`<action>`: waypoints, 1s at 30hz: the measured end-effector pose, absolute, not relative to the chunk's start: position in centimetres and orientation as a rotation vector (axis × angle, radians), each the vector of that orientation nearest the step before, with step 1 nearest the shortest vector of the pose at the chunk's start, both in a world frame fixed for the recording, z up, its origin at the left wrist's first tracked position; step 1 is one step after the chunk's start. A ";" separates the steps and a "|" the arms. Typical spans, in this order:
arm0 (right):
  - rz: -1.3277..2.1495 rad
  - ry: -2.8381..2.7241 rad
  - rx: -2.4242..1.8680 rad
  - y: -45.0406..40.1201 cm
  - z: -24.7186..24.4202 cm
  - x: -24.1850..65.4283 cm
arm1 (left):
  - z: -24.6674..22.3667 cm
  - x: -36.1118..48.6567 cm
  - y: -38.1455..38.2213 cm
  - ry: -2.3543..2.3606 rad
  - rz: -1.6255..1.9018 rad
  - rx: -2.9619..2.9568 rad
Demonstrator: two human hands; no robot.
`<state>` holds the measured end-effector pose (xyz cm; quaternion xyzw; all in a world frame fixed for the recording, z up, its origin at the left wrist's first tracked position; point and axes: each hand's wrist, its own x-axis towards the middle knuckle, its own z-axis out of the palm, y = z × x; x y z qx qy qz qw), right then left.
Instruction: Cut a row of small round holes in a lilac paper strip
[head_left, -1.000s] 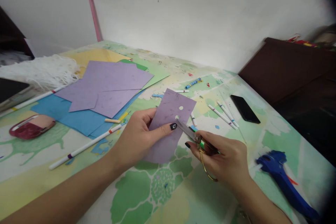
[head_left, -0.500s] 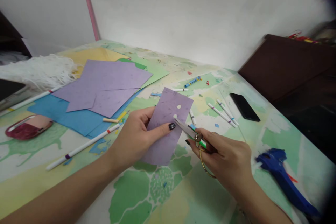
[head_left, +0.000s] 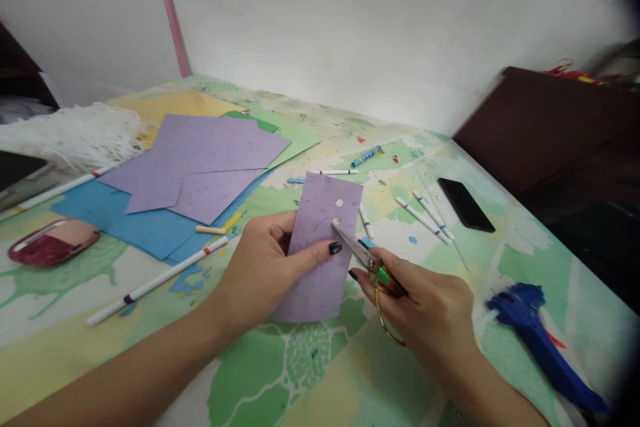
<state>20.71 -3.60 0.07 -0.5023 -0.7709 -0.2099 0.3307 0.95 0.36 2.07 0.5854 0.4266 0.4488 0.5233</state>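
Note:
My left hand [head_left: 265, 263] grips a purple paper strip [head_left: 320, 287] by its left side, thumb on top and the other fingers behind it. Two small holes show in the strip's upper half. Scissors [head_left: 356, 245] with a gold-coloured handle loop are in my right hand [head_left: 425, 300], closed round their handles. Their blade tips rest at the lower hole, just above my left thumb. Something green shows between the fingers of my right hand.
Purple sheets [head_left: 210, 147] lie over blue sheets [head_left: 120, 213] at the left, near white shredded strands [head_left: 75, 137]. Markers [head_left: 160, 280], a blue glue gun [head_left: 540, 340], a black phone [head_left: 466, 205] and paper scraps lie about the patterned tablecloth.
The purple strip has turned slightly more upright and its top edge has dropped a little. My right hand and the scissors have shifted slightly left and down.

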 end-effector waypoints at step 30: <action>-0.273 -1.847 -2.134 0.5 -0.6 26.2 | 1.8 1.0 0.5 0.942 1.003 1.058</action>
